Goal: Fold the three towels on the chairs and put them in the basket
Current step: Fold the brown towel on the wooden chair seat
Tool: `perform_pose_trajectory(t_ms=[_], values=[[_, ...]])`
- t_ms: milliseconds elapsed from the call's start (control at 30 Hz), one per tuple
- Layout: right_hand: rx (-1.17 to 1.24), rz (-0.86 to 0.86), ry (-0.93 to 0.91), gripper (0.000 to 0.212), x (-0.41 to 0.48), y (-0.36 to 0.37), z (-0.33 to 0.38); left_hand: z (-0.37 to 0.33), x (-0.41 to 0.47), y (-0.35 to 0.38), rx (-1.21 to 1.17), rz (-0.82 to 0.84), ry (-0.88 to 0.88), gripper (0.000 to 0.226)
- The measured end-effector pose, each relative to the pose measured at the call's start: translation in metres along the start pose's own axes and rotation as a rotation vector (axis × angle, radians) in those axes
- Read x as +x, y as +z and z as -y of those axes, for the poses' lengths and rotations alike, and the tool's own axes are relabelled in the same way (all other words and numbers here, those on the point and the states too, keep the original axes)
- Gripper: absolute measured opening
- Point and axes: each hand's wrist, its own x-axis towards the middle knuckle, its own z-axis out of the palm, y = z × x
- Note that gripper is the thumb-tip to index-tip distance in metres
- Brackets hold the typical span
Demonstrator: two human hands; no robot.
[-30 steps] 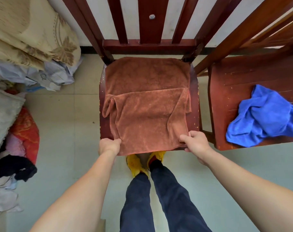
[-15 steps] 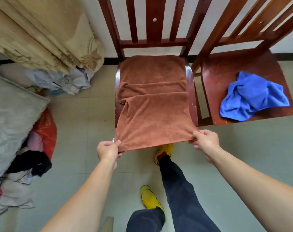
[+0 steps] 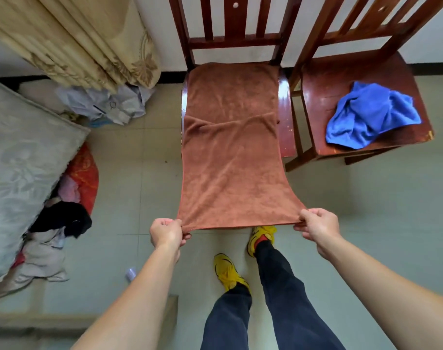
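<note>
A brown towel [image 3: 230, 157] stretches from the seat of the middle wooden chair [image 3: 286, 127] out over the floor towards me, nearly flat with one shallow crease across it. My left hand [image 3: 166, 232] pinches its near left corner. My right hand [image 3: 317, 224] pinches its near right corner. A crumpled blue towel [image 3: 372, 114] lies on the seat of the right chair [image 3: 336, 79]. No basket and no third towel are in view.
A beige curtain [image 3: 84, 39] hangs at the upper left above a pile of pale cloth. A grey mattress [image 3: 20, 157] and heaped clothes [image 3: 63, 218] fill the left side. My legs and yellow shoes [image 3: 228, 272] stand on the tiled floor below the towel.
I have stepped back and pulled the brown towel's near edge towards me. The fold on the seat has opened out and the towel now lies almost flat. Both hands keep their corners.
</note>
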Motion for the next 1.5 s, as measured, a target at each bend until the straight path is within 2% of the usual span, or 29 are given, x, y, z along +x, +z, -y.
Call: perform_pose_trajectory(t_ms=[167, 333, 467, 567, 633, 733, 800, 900, 967, 1067, 1167, 1300, 1400, 1500], values=[[-0.004, -0.020, 0.034, 0.011, -0.009, -0.006, -0.014, 0.009, -0.006, -0.004, 0.004, -0.012, -0.013, 0.021], [0.049, -0.034, 0.000, 0.006, -0.008, -0.006, 0.001, -0.007, -0.008, -0.001, -0.033, 0.051, 0.009, 0.018], [0.131, -0.025, -0.074, 0.016, -0.003, -0.004, 0.031, -0.033, -0.009, 0.000, -0.121, 0.170, 0.018, 0.016], [0.209, 0.003, -0.089, 0.010, 0.006, 0.001, 0.066, -0.067, -0.005, 0.002, -0.232, 0.266, 0.030, 0.013], [0.253, 0.031, -0.099, 0.006, 0.016, 0.007, 0.093, -0.095, 0.001, 0.007, -0.288, 0.303, 0.048, 0.010], [0.299, 0.086, -0.116, 0.014, 0.034, 0.016, 0.136, -0.141, 0.016, 0.022, -0.312, 0.317, 0.114, 0.010], [0.277, 0.120, -0.132, 0.029, 0.050, 0.023, 0.161, -0.170, 0.026, 0.034, -0.265, 0.312, 0.191, 0.005], [0.142, 0.147, -0.204, 0.045, 0.085, 0.037, 0.198, -0.213, 0.047, 0.057, -0.046, 0.262, 0.318, 0.030], [0.017, 0.152, -0.277, 0.041, 0.104, 0.045, 0.218, -0.236, 0.058, 0.071, 0.241, 0.174, 0.440, 0.033], [-0.101, 0.133, -0.325, 0.023, 0.134, 0.053, 0.250, -0.271, 0.067, 0.094, 0.592, 0.036, 0.616, 0.023], [-0.235, 0.108, -0.407, 0.010, 0.164, 0.058, 0.276, -0.304, 0.081, 0.113, 0.626, -0.029, 0.665, 0.015], [-0.507, 0.035, -0.540, 0.009, 0.196, 0.066, 0.312, -0.344, 0.112, 0.141, 0.625, -0.016, 0.681, 0.020], [-0.510, 0.013, -0.566, 0.016, 0.216, 0.079, 0.333, -0.364, 0.132, 0.161, 0.590, -0.010, 0.697, 0.022], [-0.487, 0.004, -0.513, 0.018, 0.242, 0.096, 0.347, -0.377, 0.155, 0.183, 0.569, -0.011, 0.702, 0.022]])
